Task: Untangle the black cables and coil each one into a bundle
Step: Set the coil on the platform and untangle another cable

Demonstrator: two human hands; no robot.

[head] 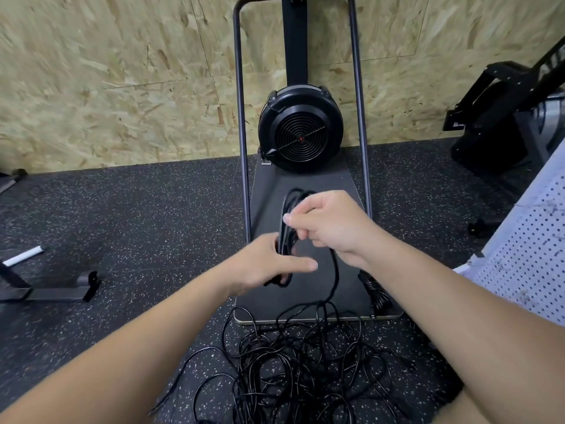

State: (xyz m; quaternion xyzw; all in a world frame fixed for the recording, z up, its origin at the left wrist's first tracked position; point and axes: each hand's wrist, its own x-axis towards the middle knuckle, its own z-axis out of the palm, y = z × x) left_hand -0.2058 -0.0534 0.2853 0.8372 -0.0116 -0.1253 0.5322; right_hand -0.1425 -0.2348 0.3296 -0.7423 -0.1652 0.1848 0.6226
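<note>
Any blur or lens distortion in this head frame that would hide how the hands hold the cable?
Head view: wide-angle bending bows the frame tubes and stretches the forearms at the edges; the wall is smeared at upper left; the left hand is slightly soft, the right hand sharper on the coil; lighting is even, with only faint glints on the cable tangle.

No legible text, brand, number or sign is present. Partial white lettering appears on the black machine frame [550, 61] far up and right of the right hand [328, 223], cut off at the picture edge; its characters cannot be read.
</note>
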